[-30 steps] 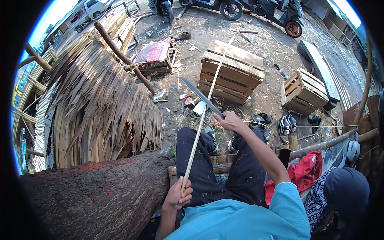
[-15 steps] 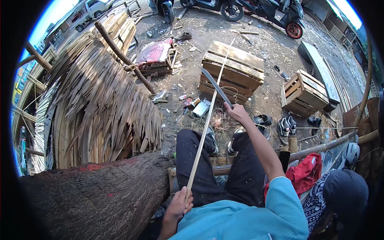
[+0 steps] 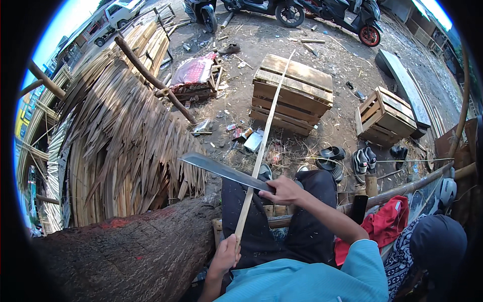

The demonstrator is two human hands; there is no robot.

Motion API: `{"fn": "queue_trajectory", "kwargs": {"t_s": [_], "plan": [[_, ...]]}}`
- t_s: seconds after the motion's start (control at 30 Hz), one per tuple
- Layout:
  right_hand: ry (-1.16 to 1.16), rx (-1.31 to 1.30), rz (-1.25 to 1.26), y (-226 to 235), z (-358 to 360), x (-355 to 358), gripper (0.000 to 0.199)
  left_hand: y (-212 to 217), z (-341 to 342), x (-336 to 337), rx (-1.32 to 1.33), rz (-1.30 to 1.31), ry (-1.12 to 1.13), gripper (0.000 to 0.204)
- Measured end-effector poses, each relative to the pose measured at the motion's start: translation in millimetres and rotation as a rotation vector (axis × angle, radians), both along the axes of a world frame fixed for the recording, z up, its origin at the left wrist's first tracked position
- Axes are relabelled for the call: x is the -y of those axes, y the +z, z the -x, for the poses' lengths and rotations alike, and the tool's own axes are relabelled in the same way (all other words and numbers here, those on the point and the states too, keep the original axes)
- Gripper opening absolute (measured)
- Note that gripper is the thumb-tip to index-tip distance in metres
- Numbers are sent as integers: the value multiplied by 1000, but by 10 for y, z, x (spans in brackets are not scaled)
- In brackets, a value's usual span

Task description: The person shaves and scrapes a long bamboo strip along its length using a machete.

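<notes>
My left hand is closed around the near end of a long, pale bamboo strip. The strip runs away from me between my knees, its far end over a slatted wooden crate. In my right hand is a machete, gripped by a handle that my fingers hide. Its broad grey blade points left and lies across the strip, over my left thigh. Whether the edge touches the strip I cannot tell.
A thick dark log lies at my left, below dried palm thatch. Shoes and a smaller crate stand to the right. A red cloth and a person in a dark head covering are close on my right.
My right hand has drawn the machete back toward me along the strip. The blade has swung from pointing away to pointing left. My left hand keeps its hold at the near end.
</notes>
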State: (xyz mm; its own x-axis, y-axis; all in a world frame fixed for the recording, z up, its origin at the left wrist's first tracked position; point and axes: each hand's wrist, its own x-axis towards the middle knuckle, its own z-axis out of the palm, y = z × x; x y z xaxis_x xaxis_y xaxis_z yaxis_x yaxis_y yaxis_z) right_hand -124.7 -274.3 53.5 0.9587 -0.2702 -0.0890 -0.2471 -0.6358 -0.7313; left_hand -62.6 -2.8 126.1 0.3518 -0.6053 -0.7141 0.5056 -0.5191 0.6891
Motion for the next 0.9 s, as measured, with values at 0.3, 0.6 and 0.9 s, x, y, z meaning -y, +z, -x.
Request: {"fn": "queue_trajectory", "kwargs": {"t_s": [0.3, 0.6, 0.9], "plan": [[-422, -126, -159, -394, -125, 891, 65, 83, 0, -86, 395, -101, -183, 35], [-393, -56, -334, -624, -183, 597, 53, -46, 46, 49, 260, -28, -109, 33], [265, 182, 391, -523, -118, 786, 56, 125, -42, -135, 287, -103, -175, 36]]}}
